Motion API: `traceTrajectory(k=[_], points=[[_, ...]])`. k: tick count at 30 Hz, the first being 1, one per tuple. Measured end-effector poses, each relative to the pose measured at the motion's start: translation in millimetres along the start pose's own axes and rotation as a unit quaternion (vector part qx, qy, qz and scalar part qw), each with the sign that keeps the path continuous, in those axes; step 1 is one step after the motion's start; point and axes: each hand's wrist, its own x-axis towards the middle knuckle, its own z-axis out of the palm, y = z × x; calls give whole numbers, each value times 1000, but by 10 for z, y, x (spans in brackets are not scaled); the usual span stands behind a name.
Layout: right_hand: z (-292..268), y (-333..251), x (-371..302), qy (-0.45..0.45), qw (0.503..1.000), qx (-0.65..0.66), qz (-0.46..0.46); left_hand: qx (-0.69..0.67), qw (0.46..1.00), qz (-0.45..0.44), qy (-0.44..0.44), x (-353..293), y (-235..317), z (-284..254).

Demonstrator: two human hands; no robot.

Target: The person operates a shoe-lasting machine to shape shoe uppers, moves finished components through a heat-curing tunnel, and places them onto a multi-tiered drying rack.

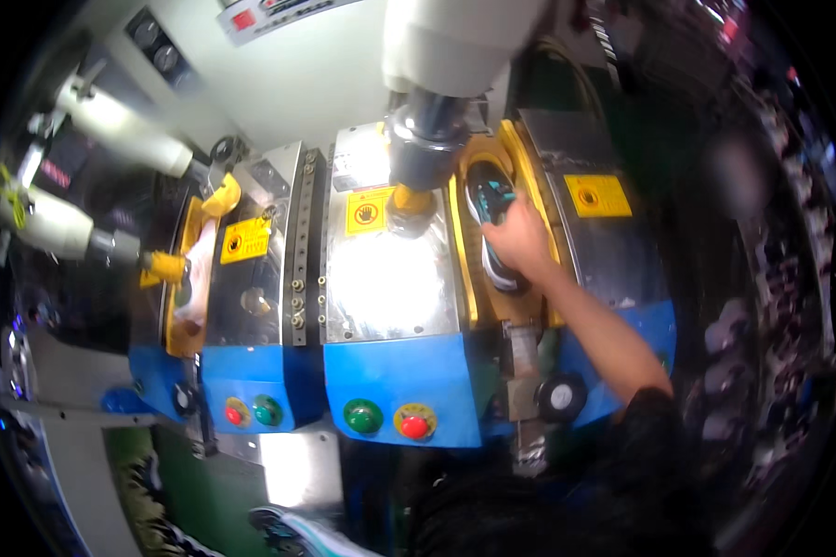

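Observation:
A dark sneaker with teal accents and a white sole edge sits lengthwise in the yellow-walled slot of the right-hand machine station. My right hand reaches in from the lower right and is closed over the shoe's middle, thumb on its left side. Part of the upper is hidden under my fingers. At the bottom edge, a second sneaker, white and teal with a dark part, shows only in part. My left hand is out of view.
A thick white machine arm with a metal head hangs just left of the slot. Green and red buttons sit on the blue front. The left station holds a pale shoe between yellow pads. Blurred shoes line the right side.

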Motion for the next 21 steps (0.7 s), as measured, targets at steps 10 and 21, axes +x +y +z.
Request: traceTrajectory(k=[10, 21], points=[[-525, -869, -1389, 13, 973, 123, -194, -85, 963, -252, 34, 127, 211, -429], [735, -1912, -2406, -78, 835, 220, -499, -189, 974, 2, -129, 612, -88, -1078]])
